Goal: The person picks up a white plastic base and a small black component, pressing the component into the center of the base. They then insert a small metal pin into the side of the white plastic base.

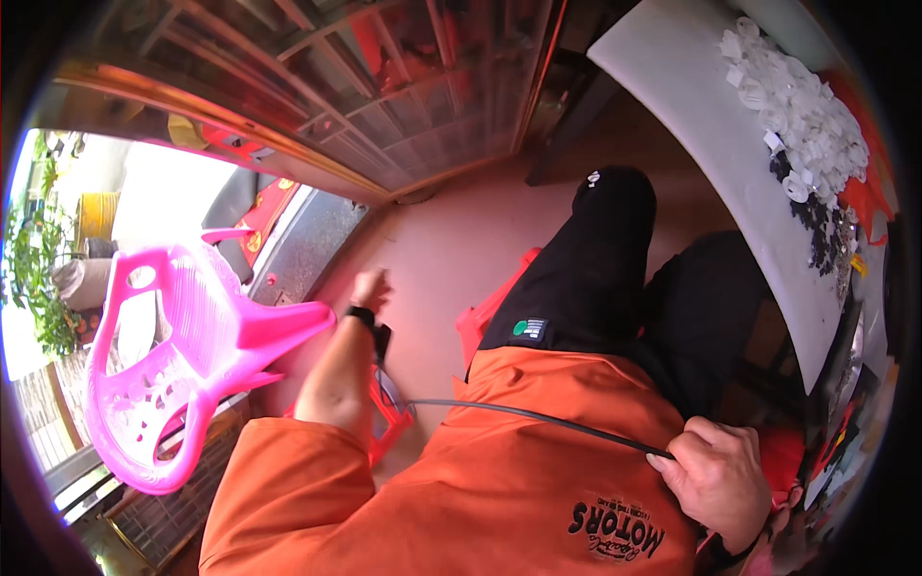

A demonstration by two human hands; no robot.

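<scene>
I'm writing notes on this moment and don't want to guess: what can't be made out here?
All in the head view:
- Black cable: the right hand closes around it and hides whether it ends there.
- Left hand: too small and blurred to tell whether it holds anything.
- Red plastic object: mostly covered by the orange shirt and black trousers.
- White pieces: too small and washed out to tell their exact shapes.

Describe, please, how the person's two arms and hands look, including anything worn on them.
The left arm has a loose, plain orange sleeve ending near the elbow; below it the forearm is bare. A black band circles the wrist of the ungloved left hand. The right hand is also ungloved, with a dark band at its wrist.
</scene>
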